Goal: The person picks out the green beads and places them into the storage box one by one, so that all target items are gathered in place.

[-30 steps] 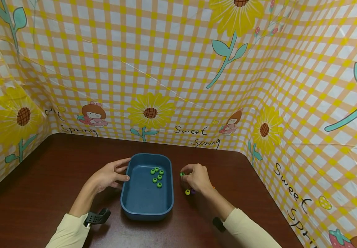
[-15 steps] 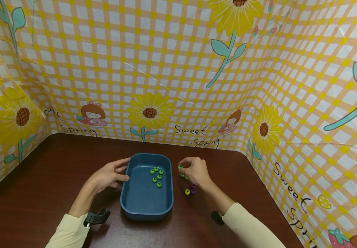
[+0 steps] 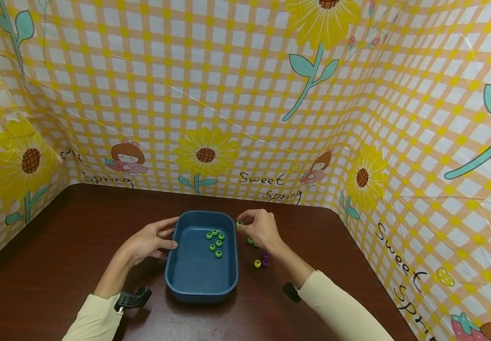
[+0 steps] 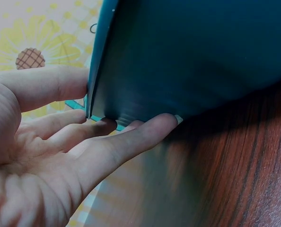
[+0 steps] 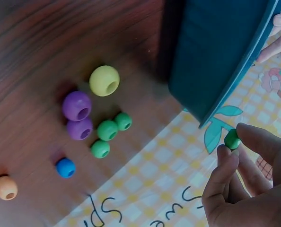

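A blue rectangular bin (image 3: 200, 298) stands on the table, with several green beads (image 3: 218, 243) on its floor. My left hand (image 3: 148, 242) touches the bin's left side with fingers fairly straight; in the left wrist view its fingertips (image 4: 162, 125) lie against the outer wall. Between thumb and fingers, my right hand (image 3: 263, 231) pinches one green bead (image 5: 232, 139). That hand is held up just outside the bin's far right rim. On the table below it are three more green beads (image 5: 107, 130), partly hidden by the hand in the head view.
Right of the bin lie a yellow bead (image 3: 257, 264) and two purple beads (image 3: 265, 256). The right wrist view also shows a blue bead (image 5: 65, 167) and an orange bead (image 5: 6, 187). A checked sunflower cloth (image 3: 245, 142) walls the table's back and sides.
My right hand has lifted the pinched green bead off the table and carried it left and away from me, up to the bin's rim. My left hand has stayed at the bin.
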The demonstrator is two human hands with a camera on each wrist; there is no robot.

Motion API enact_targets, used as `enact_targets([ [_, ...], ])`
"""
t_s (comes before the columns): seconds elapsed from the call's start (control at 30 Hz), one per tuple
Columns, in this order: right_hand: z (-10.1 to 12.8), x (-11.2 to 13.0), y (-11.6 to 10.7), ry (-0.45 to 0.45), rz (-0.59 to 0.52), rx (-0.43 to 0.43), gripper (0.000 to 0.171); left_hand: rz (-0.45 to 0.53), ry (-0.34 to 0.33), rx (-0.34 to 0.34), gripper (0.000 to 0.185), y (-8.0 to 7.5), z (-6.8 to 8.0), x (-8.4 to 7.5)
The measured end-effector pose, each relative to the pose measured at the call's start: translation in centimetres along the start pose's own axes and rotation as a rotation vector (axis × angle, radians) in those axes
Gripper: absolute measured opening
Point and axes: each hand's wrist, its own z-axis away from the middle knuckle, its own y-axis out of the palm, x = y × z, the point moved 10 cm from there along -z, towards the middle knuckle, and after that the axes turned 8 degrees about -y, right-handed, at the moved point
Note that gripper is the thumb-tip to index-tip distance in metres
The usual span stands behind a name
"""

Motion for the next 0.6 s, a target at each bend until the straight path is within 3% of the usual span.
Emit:
enact_targets([
  [0.6,-1.0,2.0,2.0,-0.056,-0.017,0.025,0.013,-0.002,0.005,0.010,0.080,0.1,0.1,-0.1],
])
